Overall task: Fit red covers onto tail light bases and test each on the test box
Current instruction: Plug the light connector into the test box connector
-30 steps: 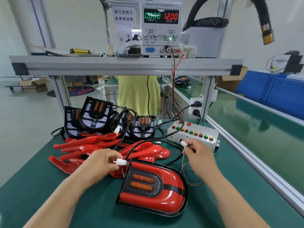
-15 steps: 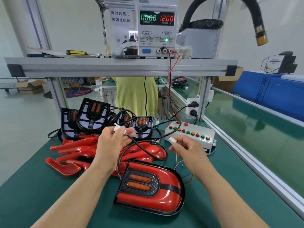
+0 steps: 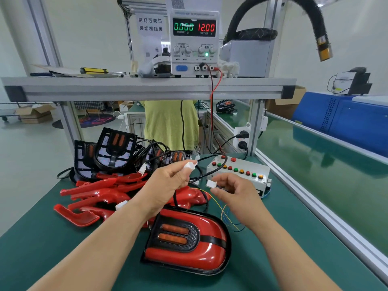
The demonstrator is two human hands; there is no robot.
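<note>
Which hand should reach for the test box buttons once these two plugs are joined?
Probably the right. The right hand sits just in front of the test box, pinching a white plug; the left hand holds the cable plug farther from the box.

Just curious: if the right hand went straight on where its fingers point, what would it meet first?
Probably the left hand, near the white plug it pinches; depth is hard to judge.
</note>
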